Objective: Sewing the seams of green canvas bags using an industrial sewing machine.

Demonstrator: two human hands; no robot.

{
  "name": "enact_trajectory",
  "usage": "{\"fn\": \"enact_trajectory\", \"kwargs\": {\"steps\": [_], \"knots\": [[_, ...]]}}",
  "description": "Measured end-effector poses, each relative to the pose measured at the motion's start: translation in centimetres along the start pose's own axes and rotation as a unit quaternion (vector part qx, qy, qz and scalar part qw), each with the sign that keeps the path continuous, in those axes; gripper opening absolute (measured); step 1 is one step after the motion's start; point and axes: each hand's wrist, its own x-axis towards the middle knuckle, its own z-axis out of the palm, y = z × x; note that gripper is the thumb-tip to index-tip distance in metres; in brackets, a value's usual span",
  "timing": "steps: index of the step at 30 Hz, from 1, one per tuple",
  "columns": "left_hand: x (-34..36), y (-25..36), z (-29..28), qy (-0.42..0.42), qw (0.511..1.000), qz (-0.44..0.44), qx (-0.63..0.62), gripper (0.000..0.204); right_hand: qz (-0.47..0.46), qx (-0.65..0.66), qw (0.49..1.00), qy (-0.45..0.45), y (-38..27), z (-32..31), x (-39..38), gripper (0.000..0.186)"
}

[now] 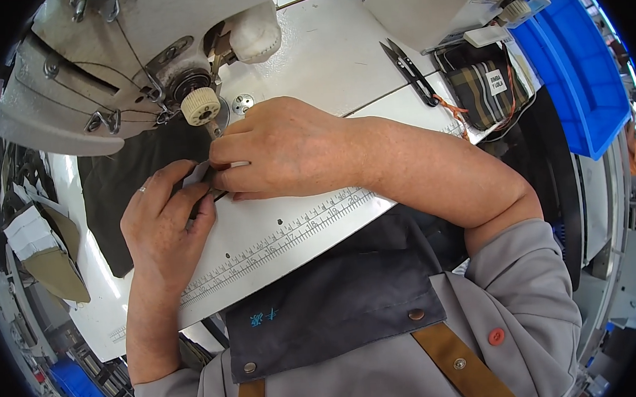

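Left grip (159,221) pinched a thin, pale slip (197,174) near matte, dark cloth (106,211). Whether right grip (293,149) held anything was unclear.

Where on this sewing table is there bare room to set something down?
Widest: the glossy white tabletop beyond the right forearm, between the pale sewing-machine head and the black metal snips. A narrow strip lies between the right hand and the black printed ruler scale. Crowded: near the ribbed cream knob, where left hand meets right beside dark cloth.
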Motion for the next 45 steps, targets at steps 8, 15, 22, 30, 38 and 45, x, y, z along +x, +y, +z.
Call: {"fn": "enact_trajectory", "kwargs": {"steps": [8, 15, 22, 30, 38, 45], "knots": [[0.2, 0.1, 0.2, 0.065, 0.994, 0.069, 0.045, 0.026, -0.037, -0.105, 0.994, 0.022, -0.2, 0.9, 0.8, 0.007], [-0.4, -0.3, -0.1, 0.063, 0.995, 0.074, 0.031, 0.021, -0.097, -0.114, 0.988, -0.026, 0.2, -0.2, 1.7, 0.010], [-1.0, -1.0, 0.0, 0.060, 0.998, 0.029, 0.023, 0.017, -0.064, -0.068, 0.996, -0.011, 0.4, -0.3, 2.3, 0.015], [-0.9, -0.9, 0.1, 0.097, 0.994, 0.035, 0.026, 0.009, -0.038, -0.047, 0.997, 0.038, 0.7, 0.4, 2.3, 0.017], [-1.2, -1.0, 0.2, 0.098, 0.992, 0.072, 0.034, 0.017, -0.041, -0.071, 0.995, 0.057, 0.5, 0.0, 2.1, 0.016], [-1.4, -1.3, 0.3, 0.075, 0.994, 0.083, -0.015, 0.019, -0.027, -0.061, 0.997, 0.043, 0.4, -0.1, 2.0, 0.013]]}}
